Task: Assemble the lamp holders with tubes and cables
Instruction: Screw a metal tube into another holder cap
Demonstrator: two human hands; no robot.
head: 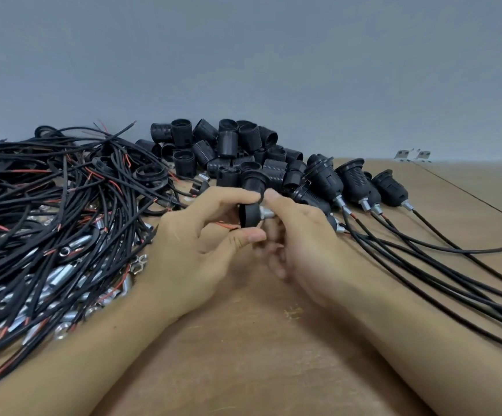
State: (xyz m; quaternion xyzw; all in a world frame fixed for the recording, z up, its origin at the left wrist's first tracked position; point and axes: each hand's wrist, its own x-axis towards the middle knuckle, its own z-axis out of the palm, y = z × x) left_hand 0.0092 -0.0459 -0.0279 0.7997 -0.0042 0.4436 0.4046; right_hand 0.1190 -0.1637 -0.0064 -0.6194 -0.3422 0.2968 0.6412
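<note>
My left hand [201, 244] pinches a black lamp holder base [248, 216] between forefinger and thumb, just above the wooden table [243, 340]. A short silver threaded tube [266, 213] sticks out of the base to the right. My right hand [297, 244] has its fingers curled round that tube, thumb on top. A thin red wire end [225, 226] shows under the base. How the cable runs behind my right hand is hidden.
A tangle of black cables [63, 205] with silver tubes and nuts [63, 277] fills the left. A heap of black threaded holder shells [228, 145] lies at the back. Several assembled holders with cables [354, 181] lie at the right. Two small metal brackets [413, 155] sit far right.
</note>
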